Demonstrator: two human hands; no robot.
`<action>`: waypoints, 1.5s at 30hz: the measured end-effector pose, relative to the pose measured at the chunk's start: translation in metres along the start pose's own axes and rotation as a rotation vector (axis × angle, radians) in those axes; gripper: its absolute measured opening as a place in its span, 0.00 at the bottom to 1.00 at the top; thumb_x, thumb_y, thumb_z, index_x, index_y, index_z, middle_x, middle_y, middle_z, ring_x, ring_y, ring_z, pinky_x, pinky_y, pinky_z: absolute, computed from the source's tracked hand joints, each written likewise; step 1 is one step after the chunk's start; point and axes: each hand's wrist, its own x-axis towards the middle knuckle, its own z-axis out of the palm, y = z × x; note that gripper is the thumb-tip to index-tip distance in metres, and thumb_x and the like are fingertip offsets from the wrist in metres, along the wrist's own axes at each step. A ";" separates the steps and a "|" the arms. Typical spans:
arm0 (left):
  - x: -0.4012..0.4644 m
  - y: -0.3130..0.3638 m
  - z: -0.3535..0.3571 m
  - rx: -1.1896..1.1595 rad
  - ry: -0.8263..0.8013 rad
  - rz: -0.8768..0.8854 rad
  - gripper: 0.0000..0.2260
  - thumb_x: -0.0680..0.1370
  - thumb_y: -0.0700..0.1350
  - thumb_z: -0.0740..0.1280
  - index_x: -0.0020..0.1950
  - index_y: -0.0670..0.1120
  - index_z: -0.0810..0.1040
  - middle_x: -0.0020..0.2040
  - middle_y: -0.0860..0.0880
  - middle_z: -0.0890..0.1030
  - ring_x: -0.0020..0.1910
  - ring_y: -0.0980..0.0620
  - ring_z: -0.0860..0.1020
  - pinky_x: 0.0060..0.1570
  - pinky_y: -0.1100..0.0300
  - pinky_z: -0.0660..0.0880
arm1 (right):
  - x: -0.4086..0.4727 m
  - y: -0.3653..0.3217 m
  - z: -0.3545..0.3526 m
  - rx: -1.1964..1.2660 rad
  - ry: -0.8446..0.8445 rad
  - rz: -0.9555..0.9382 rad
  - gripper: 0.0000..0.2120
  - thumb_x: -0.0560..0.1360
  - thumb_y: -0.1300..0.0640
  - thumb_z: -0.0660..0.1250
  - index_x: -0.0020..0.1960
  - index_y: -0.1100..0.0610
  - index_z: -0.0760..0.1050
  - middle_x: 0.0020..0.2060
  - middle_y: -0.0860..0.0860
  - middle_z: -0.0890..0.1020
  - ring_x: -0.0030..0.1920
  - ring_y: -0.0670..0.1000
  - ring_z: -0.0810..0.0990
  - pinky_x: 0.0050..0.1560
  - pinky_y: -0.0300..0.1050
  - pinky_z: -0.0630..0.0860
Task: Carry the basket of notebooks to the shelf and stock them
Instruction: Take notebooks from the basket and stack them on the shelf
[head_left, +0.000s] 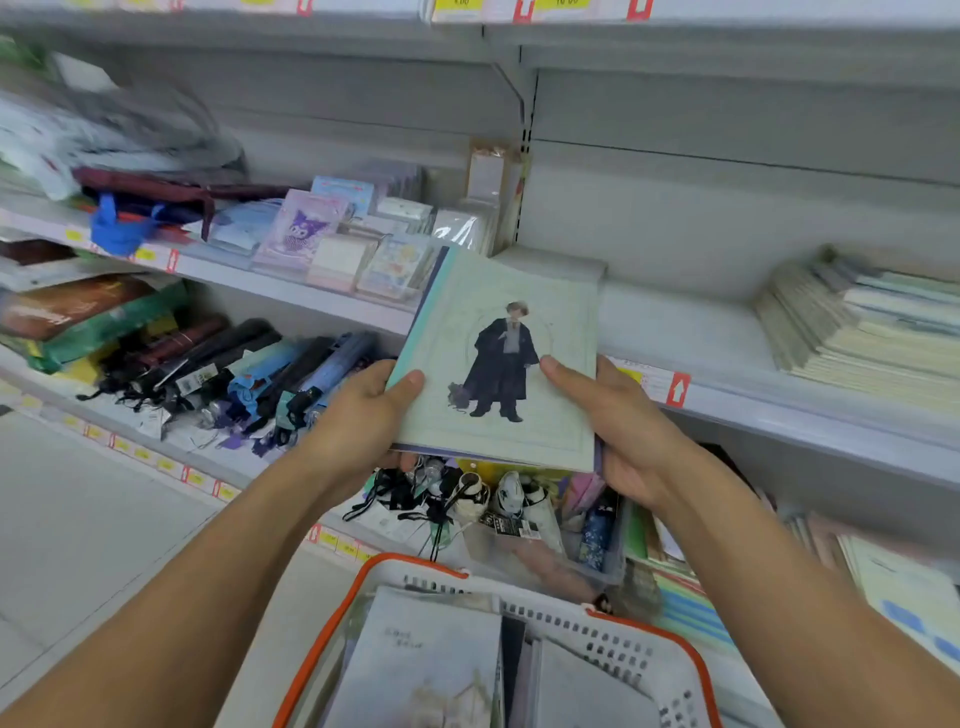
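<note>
I hold a small stack of pale green notebooks, its top cover showing a figure in a dark robe, in front of the shelving at chest height. My left hand grips its lower left corner, thumb on the cover. My right hand grips the lower right edge, thumb on top and fingers underneath. Below my arms sits a white basket with an orange rim, holding more notebooks. The grey shelf behind the stack carries a pile of stocked notebooks on its right.
Left of the stack, a shelf holds card packs and small pads. Folded umbrellas fill the shelf below, with more under my hands. Bags lie at the upper left. The pale floor shows at the left.
</note>
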 end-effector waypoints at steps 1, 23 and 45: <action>0.006 0.002 0.002 -0.015 0.007 0.007 0.11 0.84 0.47 0.58 0.61 0.43 0.74 0.39 0.47 0.79 0.24 0.55 0.73 0.20 0.62 0.68 | -0.003 -0.002 0.001 -0.041 -0.033 0.036 0.14 0.79 0.58 0.67 0.65 0.52 0.73 0.54 0.53 0.86 0.50 0.57 0.86 0.38 0.54 0.84; 0.058 0.004 -0.017 -0.523 0.059 -0.104 0.11 0.82 0.48 0.62 0.60 0.45 0.76 0.54 0.46 0.83 0.54 0.48 0.81 0.50 0.55 0.77 | 0.195 -0.080 -0.048 -0.772 0.317 0.214 0.19 0.65 0.58 0.82 0.44 0.60 0.72 0.36 0.55 0.76 0.32 0.49 0.72 0.36 0.41 0.75; 0.054 -0.019 -0.011 -0.055 0.102 -0.186 0.07 0.80 0.47 0.66 0.55 0.45 0.79 0.48 0.45 0.85 0.48 0.47 0.83 0.44 0.56 0.79 | 0.225 -0.047 -0.045 -1.560 0.303 -0.130 0.26 0.77 0.35 0.62 0.48 0.60 0.71 0.47 0.57 0.78 0.48 0.57 0.76 0.43 0.45 0.66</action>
